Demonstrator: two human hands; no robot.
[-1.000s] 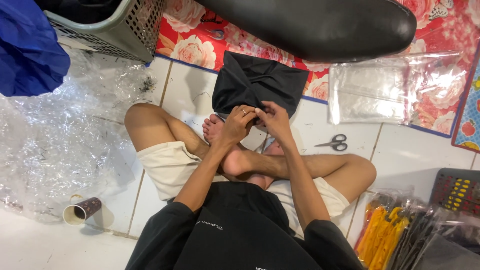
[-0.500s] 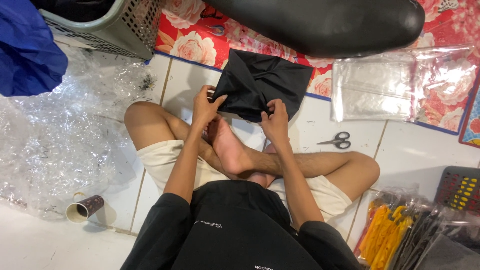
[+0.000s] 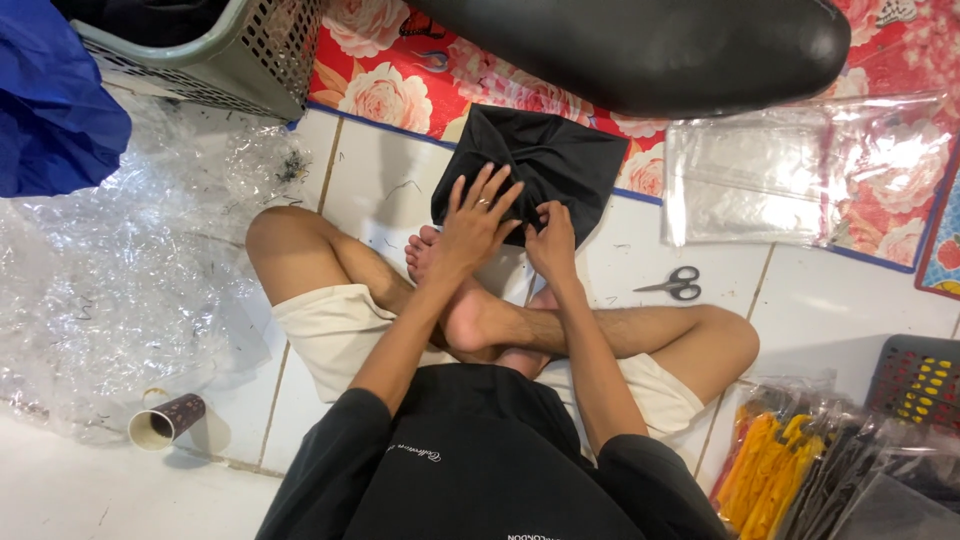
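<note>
The person sat cross-legged on the white tiled floor, with a folded black cloth lying just beyond the feet, half on the tiles and half on the edge of a red flowered mat. The left hand lay spread flat on the near part of the cloth, fingers apart, apparently pressing the folds down so they kept their shape. The right hand sat just beside it, fingers closed in a pinch on the cloth's near edge, seemingly to tuck or straighten it. Clear plastic bags lay to the right of the cloth, within reach, and a pair of scissors rested on the tiles near the right knee. A grey basket stood at the upper left, crumpled clear plastic spread beneath it, and a paper cup lay on its side.
</note>
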